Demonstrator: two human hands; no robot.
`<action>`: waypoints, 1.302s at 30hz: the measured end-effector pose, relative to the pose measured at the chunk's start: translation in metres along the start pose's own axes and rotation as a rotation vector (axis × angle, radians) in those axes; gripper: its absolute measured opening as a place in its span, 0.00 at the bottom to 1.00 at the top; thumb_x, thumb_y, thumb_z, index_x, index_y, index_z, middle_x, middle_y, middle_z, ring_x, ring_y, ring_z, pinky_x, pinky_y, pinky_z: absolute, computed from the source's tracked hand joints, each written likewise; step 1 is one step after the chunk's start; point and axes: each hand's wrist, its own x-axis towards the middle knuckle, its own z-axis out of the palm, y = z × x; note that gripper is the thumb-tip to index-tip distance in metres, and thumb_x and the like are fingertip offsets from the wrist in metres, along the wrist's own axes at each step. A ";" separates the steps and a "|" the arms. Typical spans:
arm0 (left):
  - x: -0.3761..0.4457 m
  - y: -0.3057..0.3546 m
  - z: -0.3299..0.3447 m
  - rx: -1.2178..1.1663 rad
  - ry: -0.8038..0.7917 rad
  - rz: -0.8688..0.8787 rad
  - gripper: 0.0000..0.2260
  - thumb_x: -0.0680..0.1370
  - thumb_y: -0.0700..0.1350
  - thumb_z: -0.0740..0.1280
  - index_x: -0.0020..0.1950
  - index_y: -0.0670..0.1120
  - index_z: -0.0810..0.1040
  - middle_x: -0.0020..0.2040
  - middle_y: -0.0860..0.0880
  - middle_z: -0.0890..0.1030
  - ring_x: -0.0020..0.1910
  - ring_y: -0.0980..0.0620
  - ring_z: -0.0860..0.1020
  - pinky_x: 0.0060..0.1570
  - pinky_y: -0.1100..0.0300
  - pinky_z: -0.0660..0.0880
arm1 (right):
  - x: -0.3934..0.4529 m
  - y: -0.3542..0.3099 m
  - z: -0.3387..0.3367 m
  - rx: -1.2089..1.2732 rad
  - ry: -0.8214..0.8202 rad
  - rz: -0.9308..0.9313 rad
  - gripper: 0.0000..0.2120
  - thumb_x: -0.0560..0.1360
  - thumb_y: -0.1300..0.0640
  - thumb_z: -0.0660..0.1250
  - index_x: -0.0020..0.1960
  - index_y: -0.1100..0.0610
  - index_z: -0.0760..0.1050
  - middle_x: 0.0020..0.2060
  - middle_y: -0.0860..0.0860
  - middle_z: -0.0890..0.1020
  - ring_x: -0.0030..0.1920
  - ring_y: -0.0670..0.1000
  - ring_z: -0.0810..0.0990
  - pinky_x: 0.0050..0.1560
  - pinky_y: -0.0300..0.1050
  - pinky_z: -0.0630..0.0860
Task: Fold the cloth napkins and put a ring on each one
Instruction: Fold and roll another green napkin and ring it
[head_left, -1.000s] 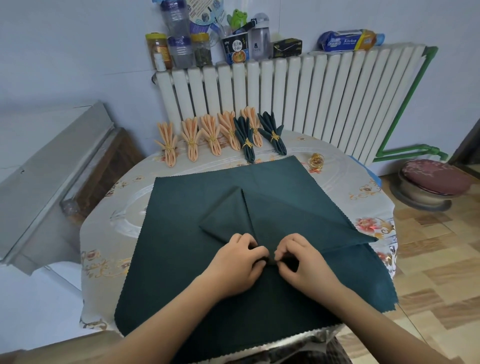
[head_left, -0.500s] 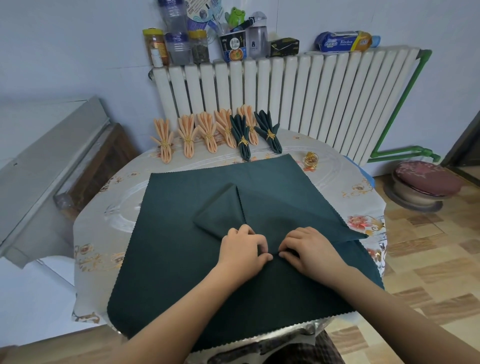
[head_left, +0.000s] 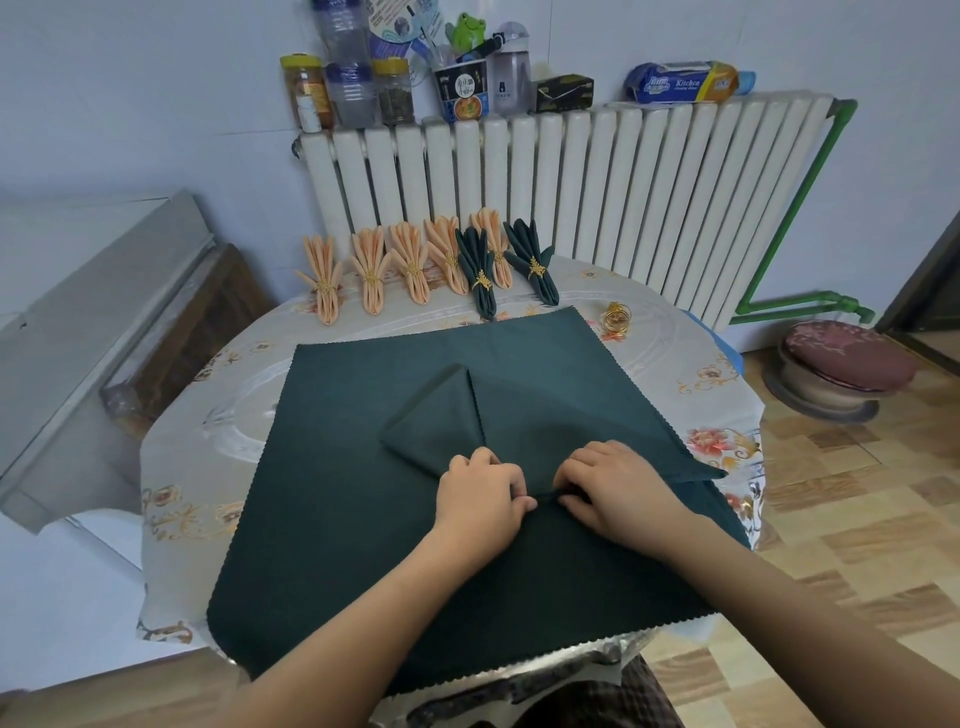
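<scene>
A dark green cloth napkin (head_left: 337, 493) lies spread over the round table, its far corner folded toward the middle into a pointed flap. My left hand (head_left: 480, 501) and my right hand (head_left: 618, 491) sit side by side at the napkin's centre, each pinching a small ridge of the green cloth between thumb and fingers. A loose gold ring (head_left: 616, 315) stands on the table at the back right. Along the back edge lie several peach napkins (head_left: 371, 278) and two green napkins (head_left: 480, 273), folded and ringed.
The table (head_left: 197, 431) wears a shiny floral cover. A white radiator (head_left: 597, 197) stands behind it with jars, bottles and packets on top. A grey cabinet (head_left: 78, 322) is at the left. A round red-cushioned stool (head_left: 841, 361) stands on the tiled floor at the right.
My hands have drawn slightly apart along the napkin's middle, with a thin pinched ridge of cloth now showing between them. The camera view has shifted a little.
</scene>
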 end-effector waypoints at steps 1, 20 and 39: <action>0.000 -0.001 -0.001 -0.019 -0.007 -0.008 0.09 0.77 0.56 0.65 0.49 0.52 0.78 0.57 0.52 0.72 0.57 0.48 0.68 0.55 0.58 0.68 | 0.002 0.004 -0.007 -0.045 -0.024 0.013 0.10 0.59 0.53 0.77 0.36 0.48 0.77 0.31 0.44 0.79 0.35 0.48 0.78 0.35 0.43 0.74; 0.005 -0.015 -0.026 -0.005 -0.069 -0.073 0.11 0.75 0.52 0.66 0.44 0.45 0.81 0.53 0.50 0.74 0.49 0.50 0.77 0.49 0.57 0.76 | 0.161 0.016 -0.011 -0.266 -0.261 -0.045 0.10 0.74 0.49 0.67 0.53 0.49 0.79 0.68 0.52 0.64 0.70 0.57 0.56 0.70 0.51 0.49; 0.018 -0.027 -0.027 0.043 -0.183 0.054 0.20 0.77 0.52 0.64 0.69 0.57 0.71 0.61 0.50 0.68 0.57 0.50 0.74 0.56 0.57 0.72 | 0.162 0.034 0.067 0.371 -0.086 0.570 0.10 0.75 0.50 0.67 0.53 0.53 0.78 0.49 0.51 0.81 0.53 0.53 0.77 0.49 0.45 0.71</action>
